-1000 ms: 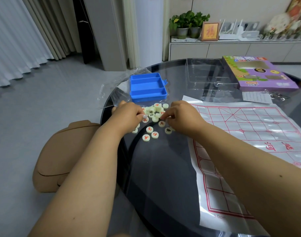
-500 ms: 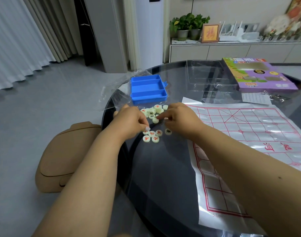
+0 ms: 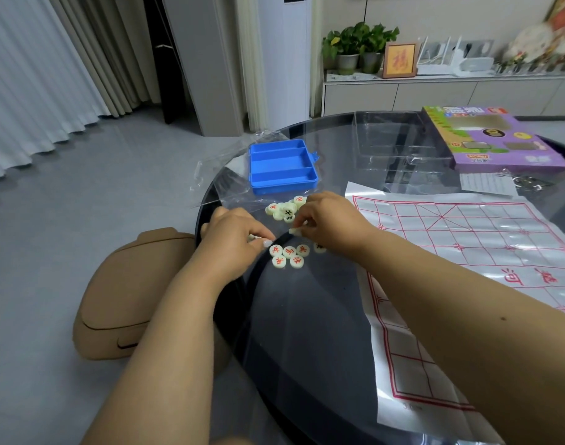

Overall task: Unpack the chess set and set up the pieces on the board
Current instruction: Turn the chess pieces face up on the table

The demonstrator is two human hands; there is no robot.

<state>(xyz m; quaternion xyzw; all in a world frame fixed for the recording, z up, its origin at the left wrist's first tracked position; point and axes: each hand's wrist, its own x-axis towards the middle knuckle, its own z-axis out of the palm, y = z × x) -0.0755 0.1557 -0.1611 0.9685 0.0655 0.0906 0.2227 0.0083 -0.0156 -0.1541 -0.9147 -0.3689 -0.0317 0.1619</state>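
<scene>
1. Dark glass bench (image 3: 307, 332) carries the board sheet (image 3: 467, 252), bare of pieces, beside pale discs (image 3: 289, 255) and a blue tray (image 3: 282, 167).
2. Left hand (image 3: 236, 242) is curled, contents hidden; right hand (image 3: 326, 220) pinches a disc.
3. Risk: discs skating off slick glass; the edge sits near.

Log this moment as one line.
phase: sorting pieces | left hand: on pieces | right hand: pinching piece | board: bare | blue tray: emptied
</scene>
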